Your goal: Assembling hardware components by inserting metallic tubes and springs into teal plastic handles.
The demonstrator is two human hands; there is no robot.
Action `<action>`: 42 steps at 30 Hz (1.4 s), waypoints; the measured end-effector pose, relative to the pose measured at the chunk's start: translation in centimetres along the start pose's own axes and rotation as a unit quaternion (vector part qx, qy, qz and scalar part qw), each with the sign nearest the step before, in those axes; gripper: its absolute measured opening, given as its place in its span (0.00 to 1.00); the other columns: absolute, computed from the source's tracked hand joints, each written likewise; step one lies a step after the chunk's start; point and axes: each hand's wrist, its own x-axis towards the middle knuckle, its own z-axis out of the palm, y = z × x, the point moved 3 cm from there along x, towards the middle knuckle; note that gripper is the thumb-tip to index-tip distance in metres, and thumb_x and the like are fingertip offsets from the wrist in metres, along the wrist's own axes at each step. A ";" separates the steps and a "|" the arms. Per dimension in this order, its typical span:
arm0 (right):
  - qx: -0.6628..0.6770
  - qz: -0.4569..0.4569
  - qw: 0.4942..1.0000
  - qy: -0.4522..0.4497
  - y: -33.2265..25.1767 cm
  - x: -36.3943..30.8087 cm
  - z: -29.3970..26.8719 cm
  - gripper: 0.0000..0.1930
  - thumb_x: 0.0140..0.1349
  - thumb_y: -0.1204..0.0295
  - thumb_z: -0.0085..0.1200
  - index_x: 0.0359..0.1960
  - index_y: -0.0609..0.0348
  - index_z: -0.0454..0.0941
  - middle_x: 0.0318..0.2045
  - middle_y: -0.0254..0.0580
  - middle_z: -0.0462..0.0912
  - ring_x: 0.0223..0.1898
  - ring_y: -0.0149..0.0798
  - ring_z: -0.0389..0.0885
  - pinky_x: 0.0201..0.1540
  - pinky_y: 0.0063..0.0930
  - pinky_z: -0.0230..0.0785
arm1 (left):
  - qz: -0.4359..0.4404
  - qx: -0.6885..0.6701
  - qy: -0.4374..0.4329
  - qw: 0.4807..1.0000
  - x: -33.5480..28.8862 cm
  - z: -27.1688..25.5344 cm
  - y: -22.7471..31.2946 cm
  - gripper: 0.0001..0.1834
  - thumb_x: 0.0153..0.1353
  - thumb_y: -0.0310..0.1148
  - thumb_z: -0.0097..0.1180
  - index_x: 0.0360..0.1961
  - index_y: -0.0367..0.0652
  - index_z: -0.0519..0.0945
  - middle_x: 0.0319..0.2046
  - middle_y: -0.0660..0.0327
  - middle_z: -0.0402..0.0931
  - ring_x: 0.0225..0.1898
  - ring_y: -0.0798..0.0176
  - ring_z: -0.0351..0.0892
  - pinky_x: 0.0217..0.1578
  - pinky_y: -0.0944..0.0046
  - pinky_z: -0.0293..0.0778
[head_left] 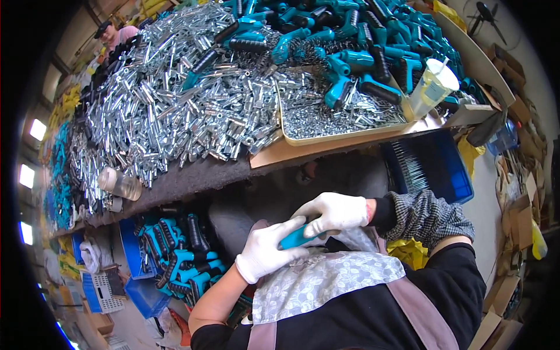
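Observation:
Close to my lap, both hands in white knitted gloves hold one teal tool housing. My left hand is closed round it from the left. From above, my right hand closes over its other end, so much of the piece is hidden. Similar teal and black tool housings lie heaped at the back right of the bench. More teal and black housings are stacked below the bench, left of my left arm.
Shiny metal rods cover the bench. A shallow tray holds small metal parts, beside a plastic cup with a straw. A clear jar lies near the front edge. A blue bin sits lower right. Another person is far left.

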 end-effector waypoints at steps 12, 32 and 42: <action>-0.522 -0.197 0.704 0.439 -4.1 -4.9 -13.8 0.05 0.55 0.70 0.60 0.30 0.54 0.85 0.30 0.44 0.82 0.34 0.50 0.82 0.39 0.40 0.75 | 0.017 -0.005 0.093 0.995 2.4 2.4 0.0 0.24 0.54 0.39 0.70 0.52 0.44 0.83 0.29 0.51 0.81 0.30 0.49 0.84 0.33 0.57 0.79; -0.390 -0.264 0.868 0.160 -3.9 -0.3 -5.3 0.04 0.52 0.72 0.63 0.30 0.55 0.84 0.30 0.41 0.82 0.36 0.48 0.83 0.41 0.37 0.75 | -0.094 0.134 -0.005 0.986 2.9 0.0 -1.1 0.22 0.55 0.44 0.66 0.50 0.47 0.82 0.36 0.52 0.83 0.36 0.47 0.84 0.37 0.53 0.80; -0.450 -0.341 0.817 0.114 -2.4 1.1 -2.9 0.04 0.52 0.70 0.64 0.29 0.51 0.83 0.31 0.38 0.80 0.38 0.44 0.80 0.41 0.38 0.74 | -0.021 0.111 0.068 0.991 2.3 0.1 -1.1 0.20 0.54 0.45 0.66 0.47 0.49 0.82 0.31 0.54 0.83 0.31 0.51 0.85 0.32 0.54 0.80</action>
